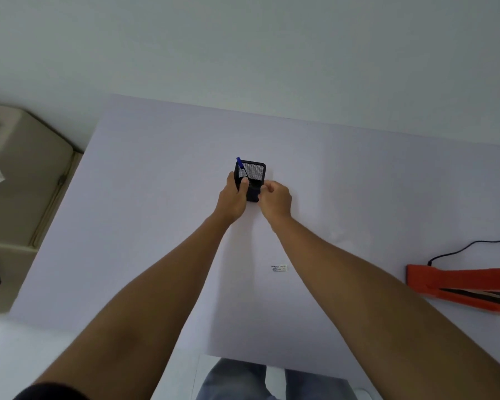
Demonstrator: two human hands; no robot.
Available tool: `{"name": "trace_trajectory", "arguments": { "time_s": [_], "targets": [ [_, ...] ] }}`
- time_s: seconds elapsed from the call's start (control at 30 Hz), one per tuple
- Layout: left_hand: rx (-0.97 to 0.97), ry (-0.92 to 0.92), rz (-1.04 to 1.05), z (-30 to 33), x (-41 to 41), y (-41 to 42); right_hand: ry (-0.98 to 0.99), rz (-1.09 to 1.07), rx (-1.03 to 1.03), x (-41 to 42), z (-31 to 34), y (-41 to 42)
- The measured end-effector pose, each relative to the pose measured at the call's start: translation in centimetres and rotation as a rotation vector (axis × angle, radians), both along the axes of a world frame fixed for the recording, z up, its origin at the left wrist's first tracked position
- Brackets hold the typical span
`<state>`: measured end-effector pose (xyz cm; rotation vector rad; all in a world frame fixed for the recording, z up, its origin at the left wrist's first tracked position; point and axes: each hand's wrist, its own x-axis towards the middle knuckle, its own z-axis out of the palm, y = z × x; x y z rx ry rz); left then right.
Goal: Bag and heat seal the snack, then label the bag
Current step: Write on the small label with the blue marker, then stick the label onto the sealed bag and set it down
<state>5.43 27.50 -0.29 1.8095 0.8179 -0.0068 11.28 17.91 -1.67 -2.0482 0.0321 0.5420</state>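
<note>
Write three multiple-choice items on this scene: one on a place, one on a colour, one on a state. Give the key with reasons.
1. Where is the heat sealer?
A. at the table's right edge
B. beside the pen cup
C. at the left edge

2. What colour is the pen in the pen cup?
A. red
B. blue
C. green

3. How does the left hand stand?
A. flat on the table
B. holding the label
C. gripping the cup's side

Key: 1 A, it lies by the right border with its cord; 2 B, its cap shows blue; 3 C, its fingers wrap the cup, while the label lies apart, nearer the person.
</note>
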Motion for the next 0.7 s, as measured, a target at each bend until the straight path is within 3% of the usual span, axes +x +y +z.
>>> {"name": "trace_trajectory", "arguments": {
  "time_s": [0.2, 0.33, 0.53, 0.7],
  "targets": [
    [-0.005, 0.053, 0.042, 0.3, -0.2, -0.4, 0.02, 0.067, -0.01, 0.4, -0.1, -1.0],
    [0.181, 0.053, 0.239, -0.9, -2.4, -2.4, 0.024, 0.052, -0.027, -1.1, -1.2, -4.0],
    [0.287, 0.046, -0.132, -3.8, -8.3, -10.1, 0.026, 0.007, -0.083, -6.4, -3.0, -11.0],
    [0.29, 0.13, -0.264, -6.7, -11.2, -13.7, 0.058, 0.035, -0.14, -10.1, -4.2, -14.9]
  ]
}}
